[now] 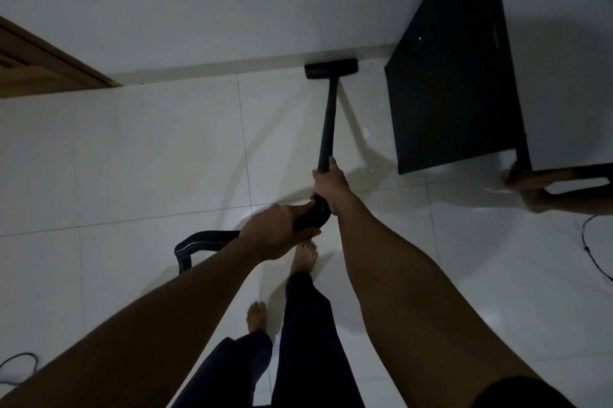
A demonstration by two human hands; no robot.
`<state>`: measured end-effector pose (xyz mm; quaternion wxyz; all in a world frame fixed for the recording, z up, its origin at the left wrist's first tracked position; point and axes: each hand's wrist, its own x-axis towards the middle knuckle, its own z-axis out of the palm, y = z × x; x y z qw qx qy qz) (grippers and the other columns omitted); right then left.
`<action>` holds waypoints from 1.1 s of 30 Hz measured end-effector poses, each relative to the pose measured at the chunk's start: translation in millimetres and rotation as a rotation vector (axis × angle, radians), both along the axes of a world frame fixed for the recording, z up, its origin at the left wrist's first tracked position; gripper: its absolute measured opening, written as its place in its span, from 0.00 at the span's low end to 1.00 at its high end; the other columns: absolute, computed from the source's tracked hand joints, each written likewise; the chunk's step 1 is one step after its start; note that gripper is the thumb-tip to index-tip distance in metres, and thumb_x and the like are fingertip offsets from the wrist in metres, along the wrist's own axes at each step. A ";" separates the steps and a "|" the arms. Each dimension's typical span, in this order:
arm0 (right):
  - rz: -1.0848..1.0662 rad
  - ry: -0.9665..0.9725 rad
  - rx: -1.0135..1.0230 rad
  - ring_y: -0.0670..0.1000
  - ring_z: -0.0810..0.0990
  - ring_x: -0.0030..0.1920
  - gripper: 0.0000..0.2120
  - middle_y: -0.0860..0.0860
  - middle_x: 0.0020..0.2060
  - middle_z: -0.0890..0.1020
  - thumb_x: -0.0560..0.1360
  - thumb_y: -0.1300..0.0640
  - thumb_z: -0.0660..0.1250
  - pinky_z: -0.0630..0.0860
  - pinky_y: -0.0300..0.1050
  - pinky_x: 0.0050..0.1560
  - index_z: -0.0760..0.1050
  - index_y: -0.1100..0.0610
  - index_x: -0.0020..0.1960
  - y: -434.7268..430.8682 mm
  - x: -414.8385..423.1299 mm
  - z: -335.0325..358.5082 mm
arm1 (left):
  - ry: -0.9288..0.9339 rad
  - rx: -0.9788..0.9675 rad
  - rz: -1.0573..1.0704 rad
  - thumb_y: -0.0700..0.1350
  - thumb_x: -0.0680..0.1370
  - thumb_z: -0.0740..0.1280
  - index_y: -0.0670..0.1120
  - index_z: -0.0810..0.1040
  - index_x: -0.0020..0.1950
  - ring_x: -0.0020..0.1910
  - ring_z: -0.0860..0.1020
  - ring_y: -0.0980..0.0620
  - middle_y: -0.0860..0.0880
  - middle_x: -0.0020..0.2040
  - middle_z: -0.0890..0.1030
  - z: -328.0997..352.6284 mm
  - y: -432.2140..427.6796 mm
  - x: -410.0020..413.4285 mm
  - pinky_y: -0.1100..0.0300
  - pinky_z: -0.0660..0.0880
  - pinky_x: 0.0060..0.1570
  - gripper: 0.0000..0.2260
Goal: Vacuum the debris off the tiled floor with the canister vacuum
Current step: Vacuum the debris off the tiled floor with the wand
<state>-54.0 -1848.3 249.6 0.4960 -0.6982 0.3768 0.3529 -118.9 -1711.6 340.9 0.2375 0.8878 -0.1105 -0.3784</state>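
Tiled floor (132, 158), vacuum (327, 128), perhaps debris (368, 133).

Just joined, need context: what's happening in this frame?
A person is vacuuming a tiled floor. The right hand grips the wand; the left hand holds the hose end just behind it. The floor head sits at the foot of the wall, beside a black cabinet. Pale specks lie on the tiles by the cabinet.

White tiled floor (132, 158). Nozzle (331, 68) just left of black panel (447, 92). Debris (371, 133) flecks along panel's left edge. Cord (593, 248) near panel's right corner.
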 end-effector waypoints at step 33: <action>0.163 0.075 -0.055 0.45 0.73 0.37 0.31 0.55 0.66 0.76 0.84 0.53 0.59 0.68 0.34 0.26 0.48 0.45 0.83 74.5 -177.4 43.0 | 0.052 -0.147 -0.064 0.61 0.78 0.66 0.55 0.68 0.73 0.39 0.81 0.57 0.51 0.46 0.83 12.3 87.6 -175.2 0.54 0.81 0.43 0.25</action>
